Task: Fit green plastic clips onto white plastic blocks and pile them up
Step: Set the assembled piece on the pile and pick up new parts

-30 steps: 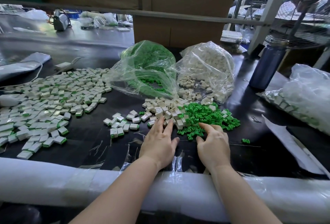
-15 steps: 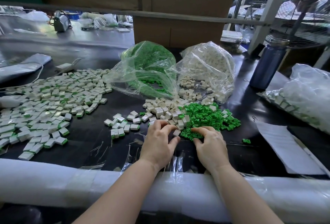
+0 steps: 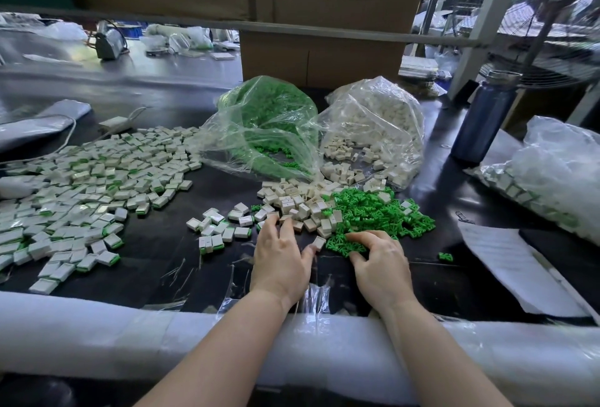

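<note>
My left hand [image 3: 281,260] lies near the worktop's [image 3: 156,264] front edge, fingers spread flat onto the loose white blocks [image 3: 298,205], thumb touching one stray block [image 3: 318,242], apparently to slide it out for fitting. Grip wide, nothing held. My right hand [image 3: 378,260] sits just beside, fingers curled down into the green clips [image 3: 376,212], probably raking for one; whether a clip is pinched I cannot tell. Clips and blocks lie heaped side by side mid-worktop, so each hand feeds from its own heap. Finished clipped blocks [image 3: 81,192] spread toward the left edge, away from the stock. Farther back, two open supply bags: green clip bag [image 3: 266,124], white block bag [image 3: 380,124].
</note>
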Available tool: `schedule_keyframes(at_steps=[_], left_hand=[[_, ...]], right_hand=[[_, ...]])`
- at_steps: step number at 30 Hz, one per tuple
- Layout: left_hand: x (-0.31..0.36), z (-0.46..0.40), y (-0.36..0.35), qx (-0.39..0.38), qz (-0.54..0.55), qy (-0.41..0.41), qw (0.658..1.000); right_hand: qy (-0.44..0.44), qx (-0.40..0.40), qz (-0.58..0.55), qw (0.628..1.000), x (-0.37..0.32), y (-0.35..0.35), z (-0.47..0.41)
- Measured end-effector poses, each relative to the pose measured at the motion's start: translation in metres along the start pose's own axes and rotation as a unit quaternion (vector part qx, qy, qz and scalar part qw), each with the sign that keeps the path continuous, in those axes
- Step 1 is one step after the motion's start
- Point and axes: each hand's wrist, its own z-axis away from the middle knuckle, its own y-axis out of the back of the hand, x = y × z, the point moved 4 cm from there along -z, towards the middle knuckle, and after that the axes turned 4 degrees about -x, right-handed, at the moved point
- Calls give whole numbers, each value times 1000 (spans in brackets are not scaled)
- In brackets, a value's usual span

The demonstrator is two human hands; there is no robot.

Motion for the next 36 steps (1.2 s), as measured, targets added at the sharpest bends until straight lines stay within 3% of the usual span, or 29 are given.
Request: schedule_keyframes(at_steps=[15,24,36], left_hand=[[-15,-4,8,-14,-191,63,980],[-37,-8,24,10,-215,101,971],[-43,-33,29,-51,-221,90,970]], right_hand=[[-3,-6,-11,1000,0,1,0],[-5,-8,-17,1000,-1,1,1],[-4,-6,-16,1000,-1,1,2]])
